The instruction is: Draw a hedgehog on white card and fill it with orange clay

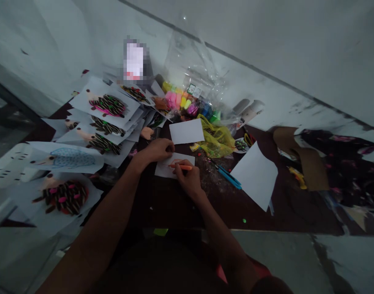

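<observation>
Orange marker (180, 166) in right hand (188, 178)

Matt white paper (162, 170), glossy clear plastic bag (191, 67)

Orange marker (180, 166), white card (168, 171); yellow plastic bag (215, 139); blue-handled scissors (228, 177); hedgehog collage (64, 198), black-and-cream striped spines.

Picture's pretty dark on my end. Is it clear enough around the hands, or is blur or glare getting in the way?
Head view: dim overall, with the dark table losing detail in shadow; the pale wall looks washed out; the frame is tilted and wide-angle bent; a pixelated patch hides one item; the orange marker in the right hand reads clearly.
</observation>
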